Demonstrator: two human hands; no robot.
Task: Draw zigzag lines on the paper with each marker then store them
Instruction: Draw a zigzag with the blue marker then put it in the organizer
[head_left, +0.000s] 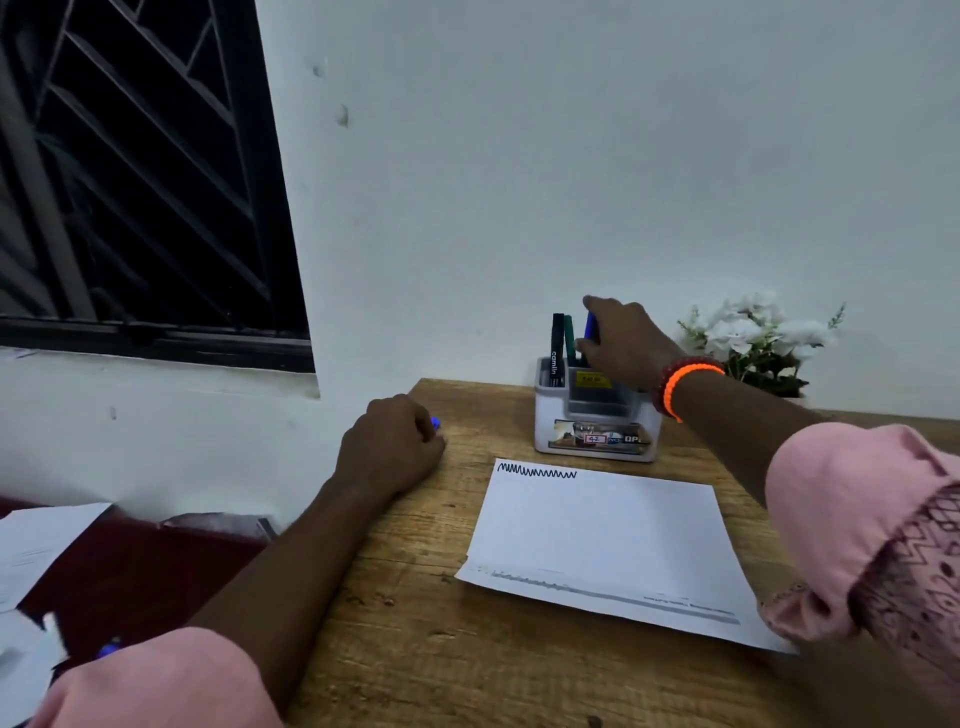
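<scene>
A white sheet of paper (608, 545) lies on the wooden table (415, 597), with one dark zigzag line (536, 472) along its top left edge. Behind it stands a white organiser (592, 421) holding a black marker (557, 348) and a green marker (570, 338). My right hand (626, 345) reaches over the organiser and pinches a blue marker (590, 327) that stands upright in it. My left hand (392, 447) rests curled at the table's left edge, gripping a small blue cap (435, 423) that peeks out between the fingers.
White flowers (763, 338) stand at the back right against the wall. A barred window (130, 182) is at the left. Loose papers (36, 545) and a blue pen (109, 648) lie on a dark red surface left of the table.
</scene>
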